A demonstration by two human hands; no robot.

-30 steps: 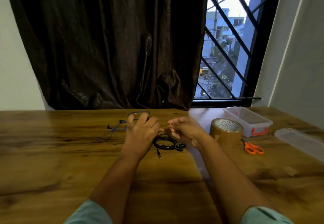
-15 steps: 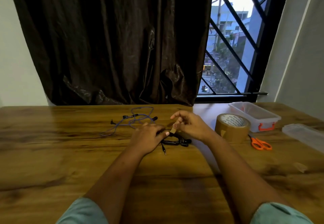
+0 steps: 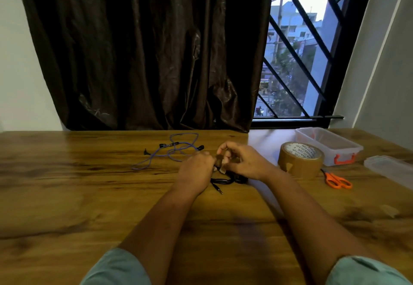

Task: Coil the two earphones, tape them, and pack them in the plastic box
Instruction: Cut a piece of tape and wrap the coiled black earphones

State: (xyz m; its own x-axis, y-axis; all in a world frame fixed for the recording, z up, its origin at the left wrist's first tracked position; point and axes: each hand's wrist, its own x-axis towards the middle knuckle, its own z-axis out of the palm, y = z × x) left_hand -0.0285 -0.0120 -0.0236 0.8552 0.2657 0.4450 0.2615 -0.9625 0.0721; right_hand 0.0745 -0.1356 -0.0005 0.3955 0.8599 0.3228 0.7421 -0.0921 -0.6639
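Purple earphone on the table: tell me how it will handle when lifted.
The purple earphone will likely be floppy: its thin cord lies in loose loops. It is probably light. It may tangle, since the cord crosses itself.

Left of the tape roll (image 3: 300, 160): black earphone (image 3: 225, 181), mostly hidden under your left hand (image 3: 196, 170) and right hand (image 3: 243, 164); one loop and the plug show. Left fingers: hidden behind the hand's back. Tape piece (image 3: 220, 163), in your right pinch: blurred, contact with the earphone unclear. Roll label: print unreadable. Right of the roll: lid (image 3: 388, 168), cut by the frame edge.
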